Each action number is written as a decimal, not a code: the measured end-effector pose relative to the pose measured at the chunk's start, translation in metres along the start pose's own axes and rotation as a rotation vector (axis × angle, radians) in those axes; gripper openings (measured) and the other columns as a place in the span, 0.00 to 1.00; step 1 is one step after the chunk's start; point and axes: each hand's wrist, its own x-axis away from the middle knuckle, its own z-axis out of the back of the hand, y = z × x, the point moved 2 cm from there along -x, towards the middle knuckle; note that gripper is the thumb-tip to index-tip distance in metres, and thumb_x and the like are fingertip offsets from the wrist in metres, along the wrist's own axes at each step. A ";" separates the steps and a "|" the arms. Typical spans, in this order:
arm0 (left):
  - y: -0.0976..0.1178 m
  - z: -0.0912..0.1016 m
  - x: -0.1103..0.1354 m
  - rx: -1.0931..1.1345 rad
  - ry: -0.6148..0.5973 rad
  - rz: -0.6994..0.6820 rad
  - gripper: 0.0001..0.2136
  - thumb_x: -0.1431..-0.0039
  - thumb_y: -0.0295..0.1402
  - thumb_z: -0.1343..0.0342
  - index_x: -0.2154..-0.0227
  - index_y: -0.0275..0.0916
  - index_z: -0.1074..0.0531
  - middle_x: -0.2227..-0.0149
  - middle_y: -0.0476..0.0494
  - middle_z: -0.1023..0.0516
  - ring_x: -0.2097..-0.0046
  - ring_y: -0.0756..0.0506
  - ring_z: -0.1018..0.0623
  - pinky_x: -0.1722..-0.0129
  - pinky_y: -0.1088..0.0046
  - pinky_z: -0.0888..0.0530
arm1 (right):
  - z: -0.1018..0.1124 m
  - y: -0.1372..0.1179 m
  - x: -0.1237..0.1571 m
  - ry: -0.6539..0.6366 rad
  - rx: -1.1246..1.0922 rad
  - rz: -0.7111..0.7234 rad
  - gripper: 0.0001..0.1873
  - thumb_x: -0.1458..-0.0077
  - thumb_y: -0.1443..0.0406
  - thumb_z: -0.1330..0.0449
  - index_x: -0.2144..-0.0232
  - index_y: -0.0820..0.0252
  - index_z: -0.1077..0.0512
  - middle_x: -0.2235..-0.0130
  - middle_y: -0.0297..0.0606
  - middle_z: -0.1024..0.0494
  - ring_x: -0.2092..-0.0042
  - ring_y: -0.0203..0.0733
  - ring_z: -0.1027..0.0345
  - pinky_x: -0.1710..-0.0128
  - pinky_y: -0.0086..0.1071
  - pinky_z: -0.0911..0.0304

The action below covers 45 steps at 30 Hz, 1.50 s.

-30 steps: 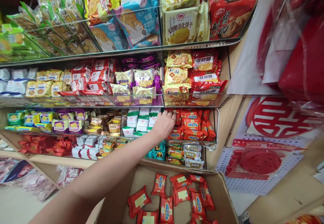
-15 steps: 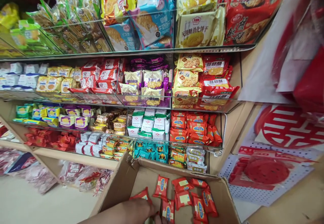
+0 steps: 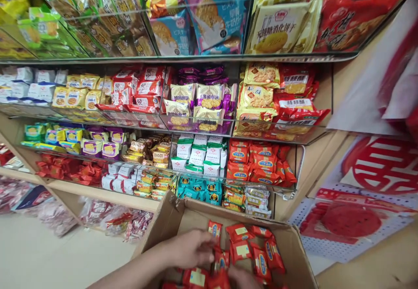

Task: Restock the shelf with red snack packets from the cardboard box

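Note:
An open cardboard box [image 3: 165,223] sits low in front of me and holds several red snack packets [image 3: 243,250]. My left hand [image 3: 192,247] reaches into it from the lower left, fingers curled around packets near the box's middle. My right hand [image 3: 243,276] shows only in part at the bottom edge, blurred, lying among the packets just right of the left hand. Up on the rack, a glass compartment holds matching red-orange packets [image 3: 257,162] in stacked rows.
Glass-fronted shelves [image 3: 202,58] carry biscuit and candy packs in several tiers. White-green packs [image 3: 199,154] sit left of the red ones. Red paper decorations [image 3: 375,167] hang on the pegboard at right. Bagged sweets [image 3: 107,219] lie under the lowest wooden shelf.
My left hand left the shelf's red-packet compartment, dropped into the box and now closes on packets. My right hand has come into view. The view shifted left and closer.

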 end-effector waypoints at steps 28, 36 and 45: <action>0.034 -0.022 -0.024 1.498 -0.049 0.017 0.26 0.49 0.42 0.50 0.46 0.49 0.48 0.63 0.46 0.25 0.72 0.46 0.24 0.68 0.67 0.31 | 0.024 -0.031 0.037 0.722 -0.076 0.386 0.09 0.51 0.63 0.43 0.65 0.56 0.28 0.62 0.42 0.26 0.59 0.44 0.32 0.63 0.35 0.35; 0.037 -0.031 -0.025 1.413 -0.099 0.079 0.24 0.48 0.44 0.50 0.48 0.45 0.39 0.61 0.46 0.25 0.68 0.48 0.25 0.68 0.73 0.32 | 0.016 -0.030 0.026 0.369 -0.361 0.142 0.24 0.58 0.58 0.38 0.56 0.56 0.32 0.54 0.43 0.30 0.64 0.42 0.30 0.71 0.32 0.32; 0.039 -0.031 -0.026 1.092 -0.007 -0.010 0.18 0.57 0.42 0.39 0.64 0.35 0.28 0.68 0.47 0.25 0.65 0.50 0.27 0.60 0.74 0.34 | 0.014 -0.014 0.023 0.648 -0.449 0.168 0.24 0.61 0.60 0.35 0.60 0.59 0.35 0.61 0.41 0.29 0.60 0.44 0.33 0.66 0.34 0.32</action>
